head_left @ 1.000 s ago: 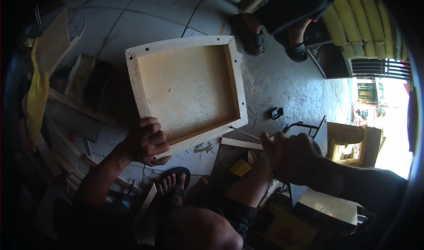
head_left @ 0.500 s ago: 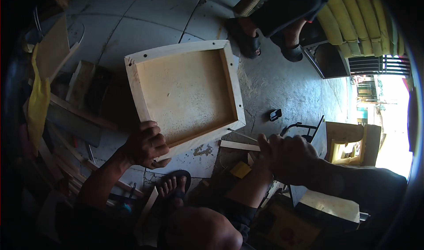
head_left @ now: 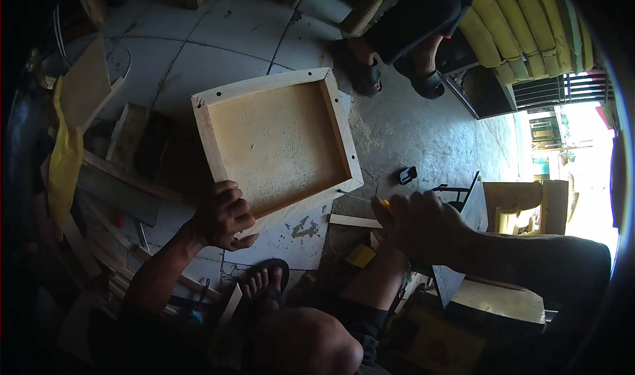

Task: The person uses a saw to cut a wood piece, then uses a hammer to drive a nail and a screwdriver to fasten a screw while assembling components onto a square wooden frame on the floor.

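A shallow wooden frame [head_left: 210,146] with a pale panel inside tilts in front of me, with dark holes spaced along its rim. My left hand [head_left: 225,219] is closed round its near left corner. In my right hand [head_left: 426,223] is a screwdriver [head_left: 357,197], its thin metal shaft pointing left; a bit of yellow handle shows between the fingers. The shaft's tip meets the frame's near edge at a dark hole towards the right corner. Whether a screw sits in that hole I cannot tell.
Another person's sandalled feet [head_left: 423,77] rest beyond the frame. A small black object [head_left: 407,175] lies on the tiled floor [head_left: 218,57]. Yellow cushions [head_left: 509,21] are stacked at far right. Wood strips [head_left: 119,269] and a yellow cloth [head_left: 63,166] are at left.
The view has shifted slightly. My right hand has turned around the screwdriver, so some yellow handle now shows. My left hand keeps its hold on the frame.
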Motion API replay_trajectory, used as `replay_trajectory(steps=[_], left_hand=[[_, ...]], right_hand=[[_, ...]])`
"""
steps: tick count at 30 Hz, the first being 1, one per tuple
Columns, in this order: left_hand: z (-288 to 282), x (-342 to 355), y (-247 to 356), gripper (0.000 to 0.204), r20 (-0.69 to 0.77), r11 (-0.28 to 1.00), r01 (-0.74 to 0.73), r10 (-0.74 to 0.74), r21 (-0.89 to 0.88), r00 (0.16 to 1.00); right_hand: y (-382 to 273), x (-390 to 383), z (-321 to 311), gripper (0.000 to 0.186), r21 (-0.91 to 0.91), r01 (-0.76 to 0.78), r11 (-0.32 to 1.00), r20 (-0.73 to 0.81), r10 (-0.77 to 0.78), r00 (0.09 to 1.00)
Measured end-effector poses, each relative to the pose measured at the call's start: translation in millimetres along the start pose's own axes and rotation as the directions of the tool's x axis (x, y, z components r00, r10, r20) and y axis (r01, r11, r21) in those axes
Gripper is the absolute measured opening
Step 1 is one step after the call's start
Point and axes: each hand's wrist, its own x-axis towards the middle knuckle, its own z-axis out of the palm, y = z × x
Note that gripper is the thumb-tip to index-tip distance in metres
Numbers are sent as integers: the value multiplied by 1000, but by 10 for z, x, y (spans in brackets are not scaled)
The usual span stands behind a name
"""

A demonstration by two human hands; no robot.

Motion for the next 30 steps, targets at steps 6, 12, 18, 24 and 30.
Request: replay_trajectory(steps=[6,12,18,24,30], left_hand=[[82,-99,54,35,-11,1000,-2,2,22,1000],[9,-118,61,34,20,1000,13,-13,4,1000],[9,192,194,37,-11,997,25,-24,70,1000],[390,374,895,49,-118,965,214,-197,153,973],[524,587,1465,65,137,920,355,-378,163,916]], right_hand=[[99,217,-252,45,400,-262,879,317,135,939],[81,211,539,38,738,-407,539,268,320,909],[-76,-461,-158,27,792,-485,371,102,704,703],[-883,-1328,773,34,893,-315,322,-54,770,636],[-1987,-1416,2197,34,934,-324,148,173,606,776]])
